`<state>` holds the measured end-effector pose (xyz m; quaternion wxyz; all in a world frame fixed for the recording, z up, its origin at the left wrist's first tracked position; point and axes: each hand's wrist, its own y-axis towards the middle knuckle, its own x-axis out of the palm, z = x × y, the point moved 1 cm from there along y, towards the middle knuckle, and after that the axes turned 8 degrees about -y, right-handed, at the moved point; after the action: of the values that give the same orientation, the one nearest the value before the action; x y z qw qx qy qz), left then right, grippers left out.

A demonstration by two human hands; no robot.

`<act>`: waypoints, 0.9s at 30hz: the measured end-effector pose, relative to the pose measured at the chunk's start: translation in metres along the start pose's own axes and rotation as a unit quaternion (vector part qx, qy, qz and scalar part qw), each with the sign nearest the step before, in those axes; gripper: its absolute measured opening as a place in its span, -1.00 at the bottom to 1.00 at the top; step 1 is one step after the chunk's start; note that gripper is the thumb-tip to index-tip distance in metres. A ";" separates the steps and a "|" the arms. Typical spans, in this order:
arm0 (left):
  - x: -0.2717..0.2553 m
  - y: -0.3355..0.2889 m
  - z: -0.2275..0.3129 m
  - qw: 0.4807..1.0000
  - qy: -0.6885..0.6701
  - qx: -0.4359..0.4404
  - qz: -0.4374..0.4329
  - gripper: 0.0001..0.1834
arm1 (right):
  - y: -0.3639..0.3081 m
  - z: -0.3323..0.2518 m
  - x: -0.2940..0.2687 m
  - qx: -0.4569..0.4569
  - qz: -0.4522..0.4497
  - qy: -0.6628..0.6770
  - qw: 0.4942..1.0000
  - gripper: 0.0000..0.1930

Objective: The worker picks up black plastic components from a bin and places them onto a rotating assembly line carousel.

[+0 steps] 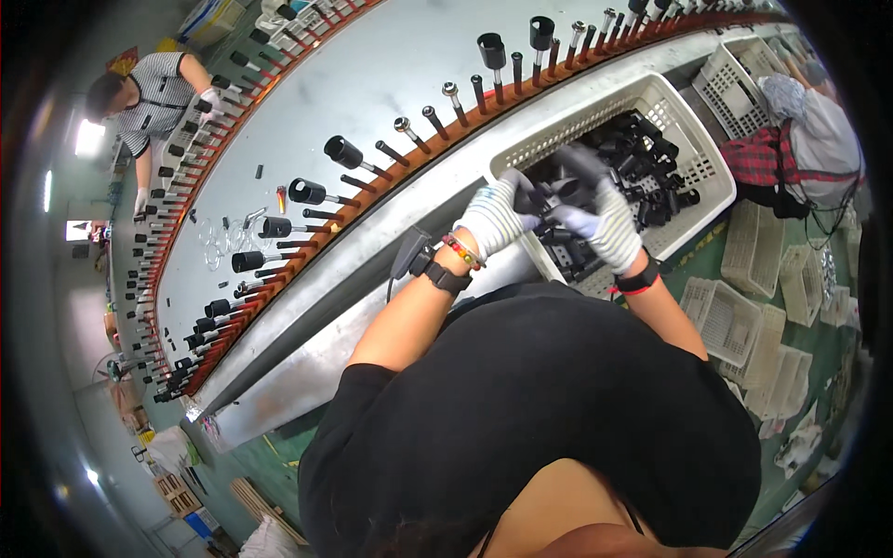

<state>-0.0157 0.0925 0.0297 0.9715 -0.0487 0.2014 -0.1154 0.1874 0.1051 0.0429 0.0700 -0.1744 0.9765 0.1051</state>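
Observation:
Both my hands wear white striped knit gloves and meet over the near left part of a white plastic basket. My left hand is closed around a dark piece, mostly hidden by the fingers. My right hand is closed too, its fingertips close to the left hand's, on a black plastic part. A longer dark shape above the right fingers is smeared by motion, so its exact form cannot be made out. Many loose black plastic parts lie heaped in the basket below.
Left of the basket curves a conveyor rail with upright pegs, some carrying black cups or metal fittings. A grey table lies inside the curve. Across it, a gloved person works at the rail. White crates and bags stand at right.

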 end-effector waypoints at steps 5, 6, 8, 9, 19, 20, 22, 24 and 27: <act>-0.063 0.062 -0.045 0.884 -0.275 0.165 0.341 -0.70 | -0.005 0.011 -0.022 0.040 0.007 0.004 0.999 -0.24; -0.083 0.078 -0.053 0.850 -0.319 0.175 0.381 -0.75 | -0.007 0.009 -0.021 0.036 -0.005 -0.008 0.999 -0.23; -0.114 0.102 -0.071 0.793 -0.357 0.175 0.462 -0.79 | -0.007 0.001 -0.011 0.038 -0.018 -0.022 0.999 -0.22; -0.127 0.109 -0.085 0.808 -0.313 0.157 0.474 -0.78 | -0.006 -0.002 -0.006 0.049 -0.022 -0.029 0.998 -0.22; -0.145 0.081 -0.148 0.768 -0.363 0.195 0.490 -0.65 | -0.002 0.025 0.007 0.044 -0.042 0.003 0.998 -0.21; -0.150 0.073 -0.156 0.759 -0.362 0.210 0.498 -0.65 | 0.005 0.022 0.012 0.038 -0.051 0.010 0.998 -0.22; -0.149 0.058 -0.152 0.736 -0.372 0.192 0.531 -0.64 | 0.010 0.012 0.015 0.034 -0.062 0.066 0.995 -0.21; -0.139 0.036 -0.141 0.763 -0.228 0.077 0.600 -0.57 | 0.017 0.008 0.009 0.020 -0.076 0.059 0.995 -0.19; -0.069 0.011 -0.108 0.741 -0.251 0.007 0.623 -0.46 | 0.017 0.014 -0.005 0.047 -0.103 0.076 0.991 -0.17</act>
<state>-0.1189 0.1153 -0.0445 0.8428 0.0676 -0.0653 0.5300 0.1873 0.1261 0.0332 0.0140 -0.2778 0.9598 0.0375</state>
